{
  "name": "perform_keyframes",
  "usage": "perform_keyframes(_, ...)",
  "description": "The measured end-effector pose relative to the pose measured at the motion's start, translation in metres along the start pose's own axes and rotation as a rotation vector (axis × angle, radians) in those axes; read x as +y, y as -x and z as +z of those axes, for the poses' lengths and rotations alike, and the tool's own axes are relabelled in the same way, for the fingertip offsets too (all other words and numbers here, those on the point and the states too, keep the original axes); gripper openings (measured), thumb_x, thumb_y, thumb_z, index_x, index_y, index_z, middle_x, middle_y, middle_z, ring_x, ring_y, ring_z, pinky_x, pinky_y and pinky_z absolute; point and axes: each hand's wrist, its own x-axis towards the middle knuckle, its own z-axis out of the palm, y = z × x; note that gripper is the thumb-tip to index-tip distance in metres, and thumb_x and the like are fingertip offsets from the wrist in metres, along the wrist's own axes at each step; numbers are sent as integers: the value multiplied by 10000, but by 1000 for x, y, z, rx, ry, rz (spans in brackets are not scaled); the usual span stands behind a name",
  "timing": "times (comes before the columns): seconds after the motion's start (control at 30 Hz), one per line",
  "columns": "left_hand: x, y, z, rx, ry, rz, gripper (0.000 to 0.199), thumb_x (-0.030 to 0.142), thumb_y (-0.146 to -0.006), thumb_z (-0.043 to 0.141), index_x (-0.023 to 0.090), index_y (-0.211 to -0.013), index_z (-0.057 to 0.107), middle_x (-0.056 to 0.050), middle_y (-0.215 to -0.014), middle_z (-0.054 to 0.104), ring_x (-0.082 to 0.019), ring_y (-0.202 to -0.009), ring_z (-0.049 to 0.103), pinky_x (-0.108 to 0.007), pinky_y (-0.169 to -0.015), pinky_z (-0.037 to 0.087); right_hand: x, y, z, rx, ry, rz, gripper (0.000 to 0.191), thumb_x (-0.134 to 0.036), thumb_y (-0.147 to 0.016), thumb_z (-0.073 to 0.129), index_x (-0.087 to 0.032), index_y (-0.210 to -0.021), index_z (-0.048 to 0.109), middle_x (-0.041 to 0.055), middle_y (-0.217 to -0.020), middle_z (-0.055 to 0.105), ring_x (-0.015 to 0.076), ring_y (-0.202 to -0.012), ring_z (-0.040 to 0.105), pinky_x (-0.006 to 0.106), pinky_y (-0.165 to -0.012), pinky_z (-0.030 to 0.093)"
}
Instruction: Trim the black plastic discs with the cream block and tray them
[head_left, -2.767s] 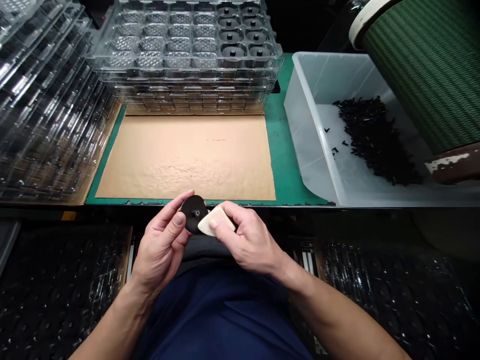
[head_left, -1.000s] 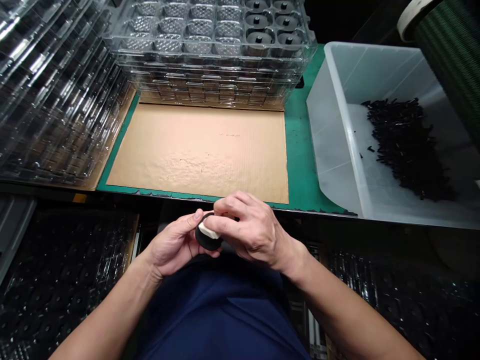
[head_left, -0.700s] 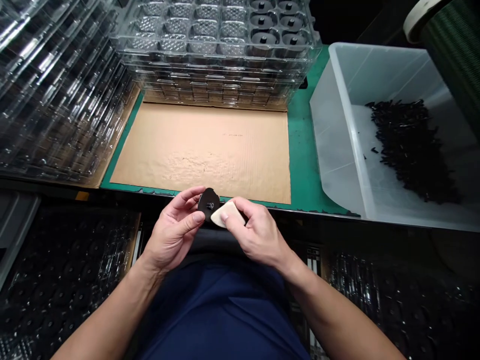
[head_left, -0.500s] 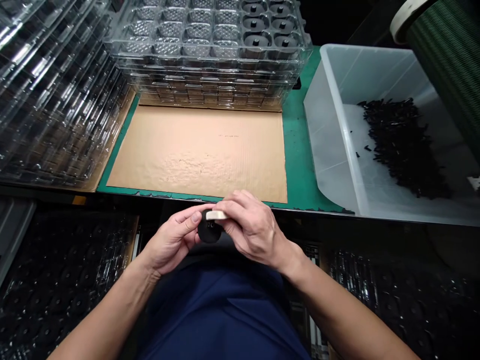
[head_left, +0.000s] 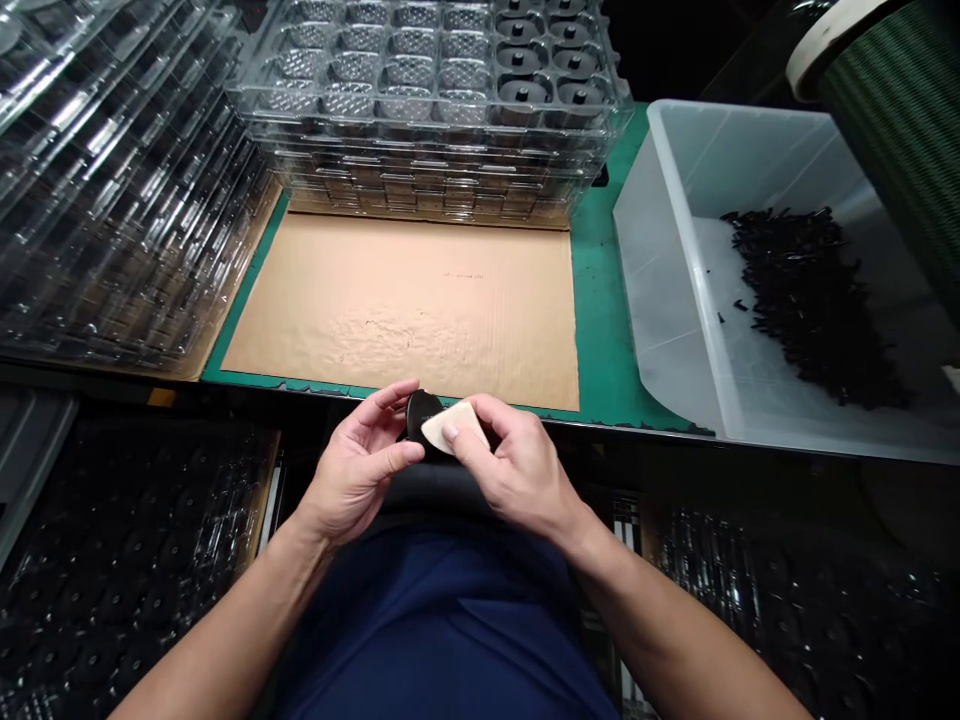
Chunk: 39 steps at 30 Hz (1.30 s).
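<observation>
Between the fingertips and thumb of my left hand (head_left: 364,465) is a round black part (head_left: 421,408), tilted so a flat dark face shows. My right hand (head_left: 514,455) pinches a cream-coloured flat pad (head_left: 457,428) with a pointed corner; its thumb lies on top. The pad overlaps the right side of the black part, and I cannot tell how firmly they touch. Both hands are just in front of the table edge, above my lap.
A brown cardboard sheet (head_left: 405,300) lies on the green table (head_left: 598,300). Behind it stand stacked clear trays (head_left: 427,150), the top one partly filled with black round parts. More clear trays (head_left: 112,190) rise at left. At right, a translucent bin (head_left: 675,260) holds small black pieces (head_left: 817,300).
The black part has been turned so another face shows. My right hand has rotated, bringing the pad's broad side into view instead of its edge. The camera view has shifted slightly.
</observation>
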Motion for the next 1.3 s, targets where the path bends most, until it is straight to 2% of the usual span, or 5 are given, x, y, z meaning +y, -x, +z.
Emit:
perform_keyframes(0.23, 11, 7, 6, 10, -33, 91, 588, 82, -670, 941, 305, -1193, 788, -24, -1186, 754, -159, -1048, 701, -208, -927, 576, -10, -1, -2, 157, 153, -243, 157, -248, -981, 549, -187, -848, 605, -1, -763, 569, 142, -690, 510, 300, -671, 375)
perform_keyframes(0.5, 14, 9, 5, -50, -3, 40, 548, 133, -735, 920, 299, -1237, 777, -24, -1141, 753, -145, -1011, 704, -180, -901, 586, -6, -3, -9, 153, 159, -258, 175, -253, -994, 543, -193, -837, 591, -2, -749, 563, 141, -676, 487, 298, -655, 378)
perform_keyframes(0.7, 15, 10, 0, -54, -30, -16, 485, 244, -823, 880, 271, -1291, 759, -57, -1268, 732, -182, -1079, 699, -215, -937, 598, 0, -3, -14, 12, 91, -335, 146, -244, -1002, 544, -185, -888, 614, -15, -760, 529, 130, -663, 447, 294, -645, 365)
perform_keyframes(1.03, 4, 9, 2, -115, 26, -165, 381, 364, -910, 790, 188, -1247, 780, -109, -1184, 763, -221, -938, 702, -311, -718, 680, 7, -2, -22, 15, 308, -435, 184, -217, -1053, 518, -154, -943, 652, 44, -855, 614, 181, -766, 520, 338, -731, 409)
perform_keyframes(1.3, -9, 8, -6, -147, 67, -414, 358, 495, -836, 859, 142, -867, 810, -61, -748, 701, -160, -640, 639, -263, -522, 621, 9, 0, -24, -130, 346, -563, 261, -195, -1087, 464, -124, -1099, 715, 84, -936, 604, 203, -822, 497, 333, -749, 428)
